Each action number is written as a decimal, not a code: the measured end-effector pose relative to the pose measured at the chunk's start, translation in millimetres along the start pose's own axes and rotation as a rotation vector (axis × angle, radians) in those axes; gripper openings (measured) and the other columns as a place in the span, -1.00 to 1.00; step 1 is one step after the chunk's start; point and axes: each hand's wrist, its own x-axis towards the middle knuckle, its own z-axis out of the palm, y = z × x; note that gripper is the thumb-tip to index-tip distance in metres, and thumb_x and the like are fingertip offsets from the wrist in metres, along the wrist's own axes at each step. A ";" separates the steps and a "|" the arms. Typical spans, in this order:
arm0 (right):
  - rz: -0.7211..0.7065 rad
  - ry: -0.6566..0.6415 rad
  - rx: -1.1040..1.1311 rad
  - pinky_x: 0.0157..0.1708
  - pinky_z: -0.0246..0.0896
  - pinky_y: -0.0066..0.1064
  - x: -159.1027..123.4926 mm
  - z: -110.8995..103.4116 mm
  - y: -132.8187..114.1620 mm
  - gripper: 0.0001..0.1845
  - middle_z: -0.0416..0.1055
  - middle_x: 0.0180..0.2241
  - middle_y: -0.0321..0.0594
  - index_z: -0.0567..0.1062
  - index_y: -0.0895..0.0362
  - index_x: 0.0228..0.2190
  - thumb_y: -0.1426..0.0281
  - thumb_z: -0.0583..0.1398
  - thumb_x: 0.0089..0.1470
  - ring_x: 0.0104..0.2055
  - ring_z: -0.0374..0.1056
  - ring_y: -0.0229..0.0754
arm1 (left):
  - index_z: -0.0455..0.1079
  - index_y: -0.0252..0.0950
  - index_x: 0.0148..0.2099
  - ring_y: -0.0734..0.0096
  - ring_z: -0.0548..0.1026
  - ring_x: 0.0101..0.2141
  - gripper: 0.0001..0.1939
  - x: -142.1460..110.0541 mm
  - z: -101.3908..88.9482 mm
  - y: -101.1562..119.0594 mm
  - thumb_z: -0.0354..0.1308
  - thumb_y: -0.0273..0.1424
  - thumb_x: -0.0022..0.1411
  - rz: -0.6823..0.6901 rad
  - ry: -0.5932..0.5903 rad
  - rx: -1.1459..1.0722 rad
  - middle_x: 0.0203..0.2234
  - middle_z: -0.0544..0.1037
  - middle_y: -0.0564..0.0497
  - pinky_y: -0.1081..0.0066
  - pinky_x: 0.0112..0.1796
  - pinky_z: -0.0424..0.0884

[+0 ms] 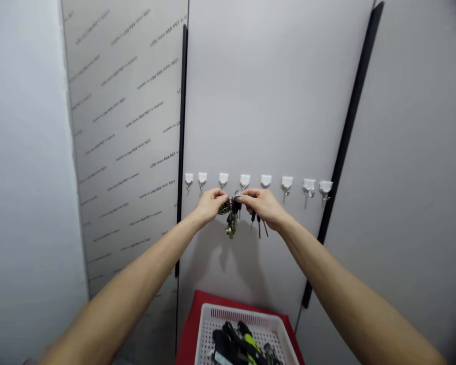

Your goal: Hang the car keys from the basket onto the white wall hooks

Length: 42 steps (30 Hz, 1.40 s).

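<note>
My left hand [212, 204] and my right hand [263, 204] meet in front of a row of white adhesive hooks [245, 180] on the pale door panel. Both are closed in a pinch on a bunch of keys [231, 223], the right one at its metal ring. Dark and brass-coloured pieces dangle from the bunch, with a round ornament beside my left fingertips. Just below my right hand hang thin dark-handled tools [259, 223] like small screwdrivers; my hand hides their upper ends. Whether the ring touches a hook is unclear.
Below stands a white plastic basket [277, 329] on a red surface [186, 329], holding black and yellow-green tools [251, 342]. Long black handle strips [183, 126] edge the door panels. Several more hooks [309, 186] continue to the right.
</note>
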 end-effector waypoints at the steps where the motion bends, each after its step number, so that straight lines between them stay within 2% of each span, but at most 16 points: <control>1: 0.024 -0.059 -0.035 -0.77 -0.18 -0.62 -8.0 1.8 6.0 -0.83 0.08 -0.81 -0.45 0.35 0.22 -0.62 0.35 0.12 -0.35 -0.76 -0.06 -0.49 | 0.14 -0.37 -0.59 0.69 0.15 -0.69 -0.90 -5.5 2.7 -6.2 -0.06 -0.45 -0.10 -0.015 -0.018 0.010 -0.74 0.21 0.16 0.59 -0.61 0.08; 4: 0.136 -0.178 -0.125 -0.78 -0.24 -0.62 -37.9 8.0 40.1 -0.81 0.05 -0.83 -0.47 0.35 0.20 -0.61 0.32 0.10 -0.32 -0.77 -0.09 -0.48 | 0.14 -0.36 -0.59 0.68 0.11 -0.70 -0.90 -31.8 12.2 -42.2 -0.06 -0.45 -0.11 -0.091 -0.111 0.091 -0.76 0.17 0.17 0.60 -0.63 0.05; 9: 0.303 -0.339 -0.157 -0.75 -0.19 -0.62 -97.5 22.9 121.3 -0.80 0.09 -0.80 -0.46 0.36 0.20 -0.60 0.30 0.08 -0.30 -0.75 -0.07 -0.47 | 0.17 -0.36 -0.59 0.64 0.13 -0.66 -0.90 -96.5 35.4 -120.3 -0.09 -0.45 -0.12 -0.225 -0.263 0.249 -0.74 0.18 0.16 0.59 -0.61 0.06; 12: 0.357 -0.347 -0.146 -0.68 -0.11 -0.60 -127.1 31.2 159.2 -0.81 0.14 -0.75 -0.43 0.36 0.21 -0.60 0.33 0.06 -0.29 -0.70 -0.01 -0.46 | 0.19 -0.35 -0.57 0.60 0.17 -0.61 -0.89 -128.0 48.8 -150.6 -0.10 -0.43 -0.11 -0.306 -0.265 0.300 -0.71 0.22 0.14 0.57 -0.57 0.09; 15: 0.380 -0.304 -0.176 -0.62 -0.05 -0.58 -145.3 34.8 180.4 -0.81 0.20 -0.70 -0.40 0.37 0.21 -0.60 0.35 0.05 -0.28 -0.64 0.05 -0.42 | 0.21 -0.34 -0.55 0.56 0.21 -0.55 -0.88 -147.0 58.3 -167.4 -0.10 -0.41 -0.10 -0.310 -0.276 0.349 -0.66 0.27 0.12 0.56 -0.51 0.12; 18: 0.374 -0.222 -0.214 -0.56 0.01 -0.55 -156.3 35.0 189.5 -0.82 0.25 -0.65 -0.36 0.35 0.21 -0.59 0.36 0.02 -0.26 -0.58 0.12 -0.36 | 0.22 -0.33 -0.51 0.53 0.23 -0.52 -0.89 -158.5 63.8 -177.2 -0.11 -0.43 -0.10 -0.303 -0.299 0.378 -0.62 0.30 0.10 0.55 -0.48 0.14; 22: 0.244 -0.155 -0.336 -0.39 0.05 -0.46 -171.1 36.1 197.1 -0.84 0.31 -0.54 -0.27 0.34 0.19 -0.58 0.43 -0.01 -0.25 -0.44 0.18 -0.26 | 0.22 -0.32 -0.44 0.50 0.26 -0.48 -0.88 -170.5 66.2 -187.1 -0.08 -0.43 -0.12 -0.351 -0.279 0.368 -0.56 0.32 0.07 0.54 -0.43 0.16; 25: 0.181 -0.085 -0.415 -0.28 0.01 -0.40 -182.3 38.0 202.5 -0.79 0.31 -0.43 -0.21 0.35 0.17 -0.49 0.45 -0.01 -0.26 -0.31 0.17 -0.20 | 0.22 -0.32 -0.45 0.49 0.28 -0.46 -0.88 -177.4 65.3 -193.9 -0.05 -0.40 -0.12 -0.398 -0.242 0.314 -0.54 0.34 0.06 0.54 -0.41 0.16; 28: 0.193 -0.020 -0.422 -0.23 0.00 -0.39 -188.4 39.7 205.8 -0.73 0.30 -0.36 -0.18 0.33 0.16 -0.39 0.43 -0.01 -0.24 -0.26 0.16 -0.19 | 0.22 -0.33 -0.47 0.49 0.27 -0.47 -0.88 -179.8 63.5 -200.2 -0.05 -0.40 -0.13 -0.442 -0.207 0.243 -0.56 0.33 0.06 0.53 -0.42 0.17; 35: 0.250 0.008 -0.479 -0.22 0.00 -0.38 -184.2 49.0 202.9 -0.72 0.29 -0.32 -0.17 0.32 0.15 -0.35 0.37 -0.02 -0.19 -0.22 0.15 -0.17 | 0.19 -0.34 -0.53 0.51 0.25 -0.54 -0.85 -166.2 60.3 -210.8 -0.05 -0.34 -0.15 -0.510 -0.098 0.147 -0.66 0.27 0.11 0.52 -0.47 0.16; 42: 0.232 -0.004 -0.429 -0.22 0.00 -0.39 -186.6 55.5 200.5 -0.69 0.29 -0.33 -0.15 0.33 0.18 -0.35 0.32 -0.08 -0.12 -0.24 0.15 -0.19 | 0.21 -0.35 -0.52 0.50 0.26 -0.52 -0.84 -163.3 53.3 -212.6 -0.04 -0.34 -0.16 -0.476 -0.143 0.209 -0.64 0.31 0.10 0.51 -0.45 0.17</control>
